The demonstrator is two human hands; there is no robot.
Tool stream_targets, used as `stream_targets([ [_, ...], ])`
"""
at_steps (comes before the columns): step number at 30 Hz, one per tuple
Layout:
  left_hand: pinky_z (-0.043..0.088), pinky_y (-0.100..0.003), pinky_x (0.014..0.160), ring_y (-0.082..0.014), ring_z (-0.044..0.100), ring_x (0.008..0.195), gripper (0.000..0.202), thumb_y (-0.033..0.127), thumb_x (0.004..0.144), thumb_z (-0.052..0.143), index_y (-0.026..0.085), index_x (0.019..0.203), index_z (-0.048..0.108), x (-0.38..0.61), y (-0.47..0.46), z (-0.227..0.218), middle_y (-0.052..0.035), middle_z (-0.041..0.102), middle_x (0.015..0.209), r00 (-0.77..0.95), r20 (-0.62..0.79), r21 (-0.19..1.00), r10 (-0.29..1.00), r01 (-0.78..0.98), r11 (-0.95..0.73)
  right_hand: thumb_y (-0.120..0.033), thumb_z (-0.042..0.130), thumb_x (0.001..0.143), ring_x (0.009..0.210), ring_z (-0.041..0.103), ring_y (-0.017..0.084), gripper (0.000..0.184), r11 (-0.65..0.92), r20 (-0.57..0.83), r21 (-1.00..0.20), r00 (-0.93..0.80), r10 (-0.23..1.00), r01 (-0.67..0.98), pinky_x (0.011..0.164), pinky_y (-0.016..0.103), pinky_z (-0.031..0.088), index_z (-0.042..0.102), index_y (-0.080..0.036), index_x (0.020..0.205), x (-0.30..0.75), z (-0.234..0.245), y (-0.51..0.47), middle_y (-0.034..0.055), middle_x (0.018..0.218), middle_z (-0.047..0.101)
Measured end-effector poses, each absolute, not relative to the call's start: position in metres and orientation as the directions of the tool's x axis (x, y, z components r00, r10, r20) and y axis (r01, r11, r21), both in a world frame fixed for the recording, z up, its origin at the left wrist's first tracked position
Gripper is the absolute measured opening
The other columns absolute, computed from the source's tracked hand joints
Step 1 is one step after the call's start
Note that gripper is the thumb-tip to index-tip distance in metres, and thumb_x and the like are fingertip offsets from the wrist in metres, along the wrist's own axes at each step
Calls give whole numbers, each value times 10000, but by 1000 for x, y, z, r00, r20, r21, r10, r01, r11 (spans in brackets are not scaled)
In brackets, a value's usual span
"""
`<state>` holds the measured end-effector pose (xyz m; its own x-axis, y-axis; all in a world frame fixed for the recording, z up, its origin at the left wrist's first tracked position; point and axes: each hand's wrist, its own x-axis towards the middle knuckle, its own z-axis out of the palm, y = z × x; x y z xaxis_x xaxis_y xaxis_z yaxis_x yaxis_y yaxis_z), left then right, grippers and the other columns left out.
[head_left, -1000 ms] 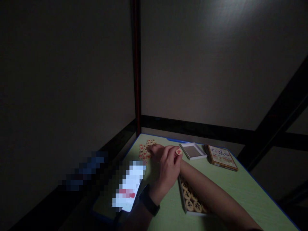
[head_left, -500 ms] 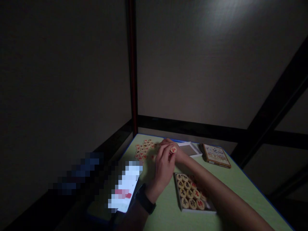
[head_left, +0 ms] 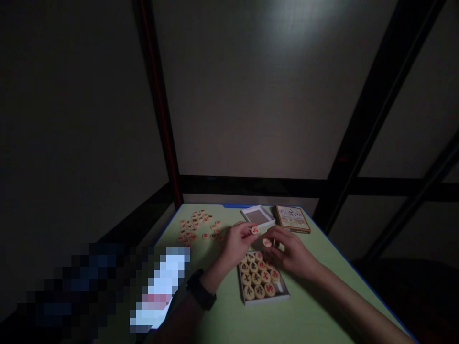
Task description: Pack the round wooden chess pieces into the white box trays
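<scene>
My left hand [head_left: 237,242] pinches a round wooden chess piece with a red character [head_left: 255,230] between thumb and fingertips. My right hand [head_left: 291,252] pinches a second red-marked piece [head_left: 267,242] just right of it. Both hands hover over the far end of a white tray [head_left: 265,299] that holds several rows of round pieces. A loose pile of pieces [head_left: 197,225] lies on the green table [head_left: 315,310] to the left of my left hand. A dark watch [head_left: 201,289] sits on my left wrist.
An empty white box lid [head_left: 257,216] and a printed box cover [head_left: 292,219] lie at the table's far edge. A blurred bright patch [head_left: 159,289] covers the near left. Dark beams and a pale wall rise behind the blue-edged table.
My right hand came back from the loose pile with a piece and now sits over the tray. The left hand lowered with its piece. The view swung right, so the tray appears further left.
</scene>
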<state>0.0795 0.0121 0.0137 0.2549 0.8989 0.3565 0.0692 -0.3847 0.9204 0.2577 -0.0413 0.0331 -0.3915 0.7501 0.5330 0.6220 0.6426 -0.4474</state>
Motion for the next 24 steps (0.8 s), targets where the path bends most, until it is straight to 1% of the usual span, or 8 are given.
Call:
stream_targets([
  [3,566,-250,718,-134,677,758,286,87,742,656,144,1021,682,84,14,14,-73,732,948,279,317,940,907,39,-340,-204,566,883,820,595,174,147,601,496,-507,-361,790,618,730,304,480,661,-175,992,268,32,-52,81,946,639],
  [5,558,-250,724,-139,678,778,247,99,739,664,134,983,683,86,15,11,-87,732,972,265,316,943,911,21,-333,-252,636,853,773,589,165,113,547,446,-566,-328,832,617,692,287,468,664,-178,934,272,29,-60,60,898,636],
  [6,555,-251,722,-143,677,775,219,111,741,667,129,958,686,86,15,8,-88,734,947,256,315,942,914,30,-333,-276,684,820,739,581,160,124,510,416,-593,-305,857,623,662,276,457,658,-178,891,273,27,-65,44,859,629],
  [9,548,-257,704,-152,673,750,176,154,748,675,133,921,696,84,15,0,-74,732,861,242,309,934,920,104,-342,-344,802,701,665,550,149,266,411,344,-627,-238,908,662,590,253,414,614,-179,793,273,18,-82,2,766,596],
  [11,546,-251,670,-154,671,730,182,174,746,680,141,923,702,82,13,-4,-63,726,830,241,306,925,921,155,-348,-400,834,652,658,545,151,349,391,329,-606,-230,916,692,577,249,399,598,-182,788,271,10,-92,-4,760,590],
  [13,545,-243,644,-153,671,722,182,183,742,682,150,920,706,80,10,-4,-52,722,813,244,313,913,918,190,-362,-462,832,639,679,557,161,400,407,338,-571,-248,908,713,589,255,404,600,-184,808,269,2,-100,7,783,597],
  [18,558,-243,638,-152,673,717,153,192,736,679,176,884,712,81,4,0,-33,719,795,240,370,878,898,225,-422,-556,787,656,669,572,171,453,446,400,-475,-265,877,759,590,265,415,597,-180,822,267,-10,-105,20,775,592],
  [24,553,-241,631,-150,670,713,154,204,746,675,179,893,712,81,1,0,-34,722,816,260,388,853,884,261,-451,-615,719,705,653,565,166,483,464,408,-328,-320,855,823,568,264,400,590,-165,822,267,-9,-107,39,788,590],
])
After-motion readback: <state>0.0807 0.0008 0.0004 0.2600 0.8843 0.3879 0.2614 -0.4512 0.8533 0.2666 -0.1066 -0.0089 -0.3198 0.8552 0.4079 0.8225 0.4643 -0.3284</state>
